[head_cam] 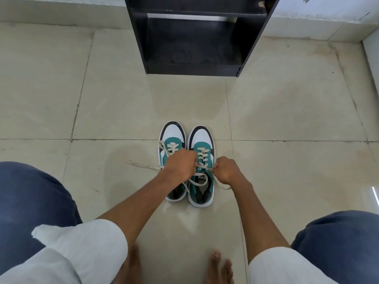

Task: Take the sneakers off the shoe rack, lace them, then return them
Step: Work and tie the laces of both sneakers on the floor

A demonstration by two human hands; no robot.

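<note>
Two teal, white and black sneakers stand side by side on the tiled floor, toes pointing away from me. My left hand [180, 165] lies across the left sneaker [171, 134] and grips one end of the cream lace [202, 155] of the right sneaker [202, 138]. My right hand [225, 170] is at that shoe's right side, pinching the other lace end. The lace is stretched between both fists over the tongue. The left sneaker's lace hangs loose, one end trailing on the floor [141, 166] to the left.
A black shoe rack [194, 64] with bare shelves stands on the floor straight ahead, beyond the sneakers. A pale wall runs behind it. My knees in blue trousers [30, 201] and my bare feet [221, 267] frame the near floor.
</note>
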